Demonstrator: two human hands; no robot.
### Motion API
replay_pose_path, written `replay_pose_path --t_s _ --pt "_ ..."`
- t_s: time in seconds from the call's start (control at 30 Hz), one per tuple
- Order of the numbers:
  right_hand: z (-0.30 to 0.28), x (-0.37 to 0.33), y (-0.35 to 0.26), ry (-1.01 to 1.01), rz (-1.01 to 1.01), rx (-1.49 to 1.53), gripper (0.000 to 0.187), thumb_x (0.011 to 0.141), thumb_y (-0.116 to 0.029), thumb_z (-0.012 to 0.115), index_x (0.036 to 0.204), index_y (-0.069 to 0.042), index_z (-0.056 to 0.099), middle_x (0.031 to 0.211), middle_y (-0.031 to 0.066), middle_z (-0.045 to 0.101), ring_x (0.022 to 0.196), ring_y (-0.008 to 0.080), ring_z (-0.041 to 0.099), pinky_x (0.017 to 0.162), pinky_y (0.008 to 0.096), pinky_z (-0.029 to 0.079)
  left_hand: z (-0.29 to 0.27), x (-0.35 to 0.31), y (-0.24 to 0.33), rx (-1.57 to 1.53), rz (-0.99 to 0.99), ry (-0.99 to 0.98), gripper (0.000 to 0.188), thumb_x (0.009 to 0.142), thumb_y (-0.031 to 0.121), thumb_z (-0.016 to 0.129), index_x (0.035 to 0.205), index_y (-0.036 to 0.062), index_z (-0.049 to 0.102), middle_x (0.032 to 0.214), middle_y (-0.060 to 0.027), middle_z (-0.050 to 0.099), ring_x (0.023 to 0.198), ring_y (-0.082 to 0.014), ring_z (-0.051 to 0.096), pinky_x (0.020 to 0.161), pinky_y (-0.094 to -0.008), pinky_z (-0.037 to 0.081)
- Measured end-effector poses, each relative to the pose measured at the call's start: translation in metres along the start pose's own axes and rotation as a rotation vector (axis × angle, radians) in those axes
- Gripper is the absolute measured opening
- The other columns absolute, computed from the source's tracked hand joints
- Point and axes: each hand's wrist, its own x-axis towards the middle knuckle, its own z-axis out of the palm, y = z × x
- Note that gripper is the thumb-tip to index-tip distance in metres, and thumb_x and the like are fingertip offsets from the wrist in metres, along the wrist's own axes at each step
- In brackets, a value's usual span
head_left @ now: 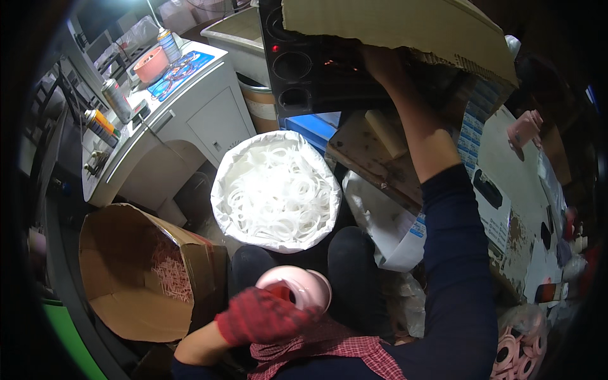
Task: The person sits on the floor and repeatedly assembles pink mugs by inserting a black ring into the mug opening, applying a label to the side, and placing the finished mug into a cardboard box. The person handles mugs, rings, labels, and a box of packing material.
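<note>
My left hand (269, 315), in a red-and-dark checked glove, is closed round a glossy pink plastic part (296, 280) with a round opening and a flared collar, held above my lap. My bare right hand (382, 61) reaches far forward beneath a torn cardboard sheet (399, 25). Its fingers are hidden in the dark opening of a black appliance (297, 44) with round dials and a lit red lamp; small orange glows show beside the hand. Whether the right hand holds anything cannot be made out.
A white-lined tub of translucent white rings (278, 193) stands before my knees. On the left is an open cardboard box (117, 272) with pink scraps. Spray cans (116, 100) stand on a white desk (190, 104). Pink rings (516, 358) fill a bag at lower right.
</note>
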Motion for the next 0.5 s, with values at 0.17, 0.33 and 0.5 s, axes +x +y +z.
replay_pose_path --t_s 0.17,0.33,0.5 --pt "0.013 0.004 0.009 -0.013 -0.026 -0.232 0.036 0.102 -0.026 0.047 0.126 -0.005 0.065 0.123 0.0168 0.068 0.113 0.0373 0.065 0.094 0.0507 0.053 0.037 0.014 0.027 -0.174 0.192 0.244 0.045 0.079 0.014 0.067 0.124 0.0121 0.071 0.078 -0.0001 0.066 0.066 -0.0162 0.066 0.067 -0.0360 0.060" --pt "0.020 0.008 0.018 -0.424 0.060 -0.186 0.040 0.100 -0.030 0.051 0.131 -0.007 0.064 0.130 0.0177 0.066 0.117 0.0369 0.065 0.096 0.0512 0.053 0.045 0.011 0.037 -0.122 0.117 0.349 0.040 0.078 0.011 0.069 0.118 0.0097 0.073 0.074 0.0002 0.064 0.063 -0.0161 0.064 0.070 -0.0364 0.061" --pt "0.024 0.007 0.010 -0.169 0.010 -0.161 0.042 0.100 -0.022 0.049 0.140 -0.013 0.058 0.134 0.0183 0.063 0.124 0.0354 0.061 0.104 0.0488 0.049 0.054 0.014 0.049 -0.112 0.007 0.456 0.036 0.076 0.013 0.075 0.111 0.0084 0.073 0.065 0.0003 0.059 0.056 -0.0171 0.061 0.062 -0.0367 0.059"
